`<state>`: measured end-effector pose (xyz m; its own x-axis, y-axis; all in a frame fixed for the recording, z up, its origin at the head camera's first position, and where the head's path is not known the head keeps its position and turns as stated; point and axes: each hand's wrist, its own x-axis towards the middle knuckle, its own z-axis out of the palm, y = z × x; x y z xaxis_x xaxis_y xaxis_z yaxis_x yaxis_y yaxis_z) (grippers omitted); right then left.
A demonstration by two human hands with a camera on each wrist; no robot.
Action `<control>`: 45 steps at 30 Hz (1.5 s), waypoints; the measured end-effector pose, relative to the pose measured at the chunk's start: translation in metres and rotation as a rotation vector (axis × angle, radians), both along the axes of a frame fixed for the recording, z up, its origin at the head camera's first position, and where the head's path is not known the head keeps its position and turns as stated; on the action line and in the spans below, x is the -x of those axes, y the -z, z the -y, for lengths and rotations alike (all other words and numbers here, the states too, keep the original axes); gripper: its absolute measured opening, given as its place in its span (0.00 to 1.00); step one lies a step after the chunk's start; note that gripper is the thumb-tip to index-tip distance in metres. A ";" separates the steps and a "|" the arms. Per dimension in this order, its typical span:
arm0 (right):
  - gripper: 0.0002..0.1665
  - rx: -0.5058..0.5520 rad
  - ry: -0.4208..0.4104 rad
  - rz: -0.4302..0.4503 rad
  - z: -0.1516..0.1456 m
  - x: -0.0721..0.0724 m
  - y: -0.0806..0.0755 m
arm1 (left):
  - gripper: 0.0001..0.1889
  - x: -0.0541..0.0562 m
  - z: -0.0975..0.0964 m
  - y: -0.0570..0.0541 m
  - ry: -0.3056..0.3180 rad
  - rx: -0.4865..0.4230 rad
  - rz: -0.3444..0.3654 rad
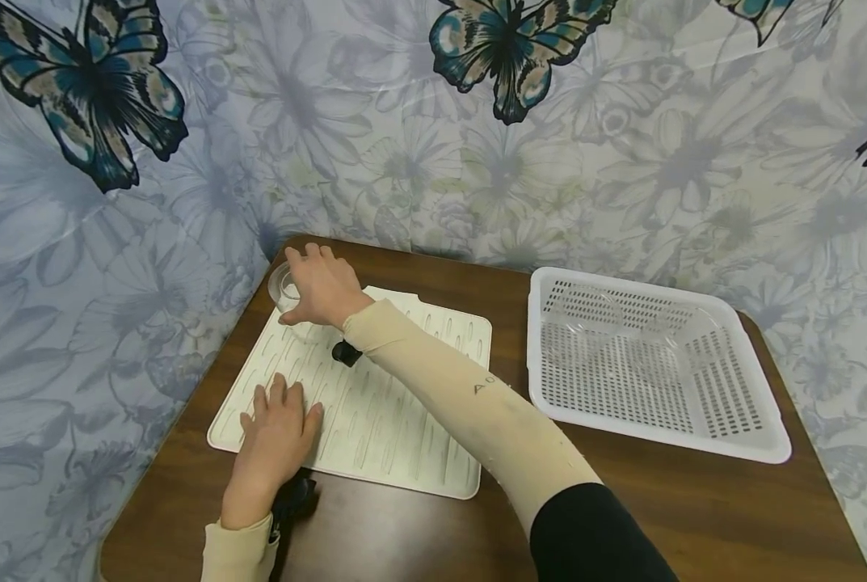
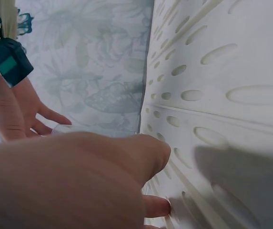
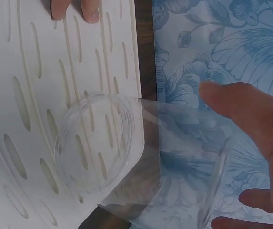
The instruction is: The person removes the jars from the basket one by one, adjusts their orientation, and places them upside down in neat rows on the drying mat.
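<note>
A clear plastic cup (image 3: 184,157) stands at the far left corner of a white drying mat (image 1: 404,420) with raised ribs and oval marks. My right hand (image 1: 324,284) reaches across to it, palm over the cup, thumb and fingers spread around its rim. In the right wrist view the thumb is apart from the cup wall, and the lower fingers are close to the rim; whether they touch it I cannot tell. My left hand (image 1: 276,432) rests on the mat's near left part with its fingers straight and nothing in it.
A white perforated basket (image 1: 658,440) stands at the right of the brown table (image 1: 404,533), with faint see-through shapes inside. Behind the table's far and left edges hangs a patterned cloth or wall covering (image 1: 404,162) with butterflies. My right forearm crosses over the mat.
</note>
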<state>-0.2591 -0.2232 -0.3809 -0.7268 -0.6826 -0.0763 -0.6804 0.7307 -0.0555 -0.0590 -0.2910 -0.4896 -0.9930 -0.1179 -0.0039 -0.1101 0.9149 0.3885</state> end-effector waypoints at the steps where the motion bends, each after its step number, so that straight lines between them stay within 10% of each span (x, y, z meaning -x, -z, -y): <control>1: 0.70 -0.002 -0.002 -0.001 -0.001 0.000 -0.002 | 0.29 0.001 0.000 0.000 0.001 -0.003 0.008; 8: 0.68 0.074 -0.027 0.008 -0.025 -0.007 -0.013 | 0.30 0.003 -0.002 0.000 0.009 -0.031 0.083; 28: 0.43 0.878 0.008 0.015 -0.201 -0.046 -0.053 | 0.32 0.005 -0.004 -0.005 0.025 -0.074 0.143; 45: 0.43 1.226 0.315 -0.039 -0.307 -0.062 -0.039 | 0.32 0.005 -0.007 0.000 0.021 -0.068 0.142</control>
<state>-0.1968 0.0835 -0.3417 -0.8575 -0.0877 0.5070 -0.5037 0.3438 -0.7925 -0.0637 -0.2841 -0.4899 -0.9841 -0.0916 -0.1520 -0.1494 0.8898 0.4311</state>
